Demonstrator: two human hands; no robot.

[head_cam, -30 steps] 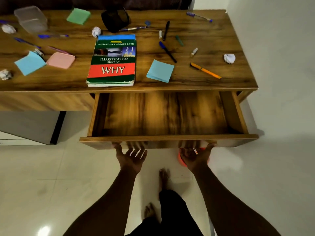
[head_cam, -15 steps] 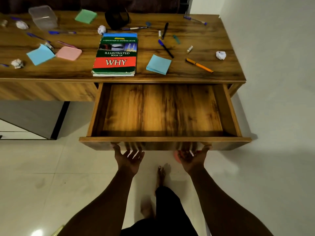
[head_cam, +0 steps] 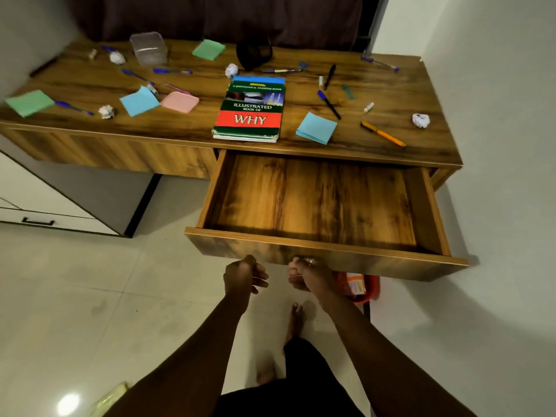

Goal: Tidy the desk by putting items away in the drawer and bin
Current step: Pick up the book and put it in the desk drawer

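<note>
While the drawer [head_cam: 316, 206] gapes, both hands [head_cam: 245, 276] hang below — loosely curled.

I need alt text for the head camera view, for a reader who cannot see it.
An open, bare wooden drawer juts from a cluttered desk; the left hand and right hand hang loosely curled, holding nothing, just below its front. A book, pens and sticky notes lie above.

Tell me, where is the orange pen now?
The orange pen lies near the desk's front right corner, between the blue sticky-note pad and a crumpled paper ball.
</note>
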